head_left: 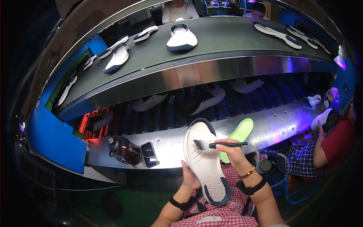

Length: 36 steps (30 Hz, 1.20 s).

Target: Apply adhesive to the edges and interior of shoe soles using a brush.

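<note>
Sole point(206, 159) gripped in left hand point(189, 178), right hand point(230, 149) brushing point(217, 145) it

Shoe sole point(206, 162) hides most of left hand point(188, 178).

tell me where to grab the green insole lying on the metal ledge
Take the green insole at its upper rounded end, coming from the right: that end lies bare on the metal ledge, while the lower end is hidden behind the right hand and brush.
</note>
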### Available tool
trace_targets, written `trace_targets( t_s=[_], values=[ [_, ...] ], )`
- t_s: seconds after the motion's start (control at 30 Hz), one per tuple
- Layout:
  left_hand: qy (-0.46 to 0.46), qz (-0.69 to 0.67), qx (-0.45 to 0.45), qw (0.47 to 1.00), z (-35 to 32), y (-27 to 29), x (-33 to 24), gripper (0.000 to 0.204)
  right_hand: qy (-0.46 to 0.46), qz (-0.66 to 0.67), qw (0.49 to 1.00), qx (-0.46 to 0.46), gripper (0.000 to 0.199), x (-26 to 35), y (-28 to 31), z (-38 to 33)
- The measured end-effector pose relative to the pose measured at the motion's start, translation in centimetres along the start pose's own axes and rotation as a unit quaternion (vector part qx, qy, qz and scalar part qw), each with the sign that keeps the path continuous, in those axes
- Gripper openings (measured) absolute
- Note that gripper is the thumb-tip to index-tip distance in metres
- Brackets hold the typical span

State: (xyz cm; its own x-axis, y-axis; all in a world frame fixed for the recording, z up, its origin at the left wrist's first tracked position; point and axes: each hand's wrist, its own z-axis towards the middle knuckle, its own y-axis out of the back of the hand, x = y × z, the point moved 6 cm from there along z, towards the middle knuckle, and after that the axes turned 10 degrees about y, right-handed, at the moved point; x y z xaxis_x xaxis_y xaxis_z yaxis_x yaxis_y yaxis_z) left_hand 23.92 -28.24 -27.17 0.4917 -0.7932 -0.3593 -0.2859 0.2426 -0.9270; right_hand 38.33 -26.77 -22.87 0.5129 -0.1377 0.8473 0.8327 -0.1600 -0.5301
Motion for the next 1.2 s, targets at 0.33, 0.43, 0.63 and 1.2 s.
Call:
trace_targets(
  t_s=[0.33, 0.43, 0.63, 1.2],
  values=[
    [0.022, -0.009, 0.028, 0.999, 1.0, -0.8, -0.1, 0.094, 0.047, -0.035, 0.998, -0.002, 0.025, 0.5, -0.2, 1.8],
    [0.027, -0.015, 0.035, 0.999, 1.0, -0.9, 0.0, 0.095, 0.064, -0.059, 0.996, -0.002, 0.024, 0.9, -0.9, 2.5],
    [-0.059, 0.027, -0.135, 0.989, 1.5, 1.5, 0.0, 0.088, 0.112, -0.158, 0.981, 0.001, 0.022, 1.8, -3.1, 3.4],
    [-0.181, 0.074, -0.127, 0.972, 1.3, 1.0, -5.7, 0.083, 0.247, -0.487, 0.785, 0.293, 0.017, 2.6, -3.8, -7.4]
  ],
)
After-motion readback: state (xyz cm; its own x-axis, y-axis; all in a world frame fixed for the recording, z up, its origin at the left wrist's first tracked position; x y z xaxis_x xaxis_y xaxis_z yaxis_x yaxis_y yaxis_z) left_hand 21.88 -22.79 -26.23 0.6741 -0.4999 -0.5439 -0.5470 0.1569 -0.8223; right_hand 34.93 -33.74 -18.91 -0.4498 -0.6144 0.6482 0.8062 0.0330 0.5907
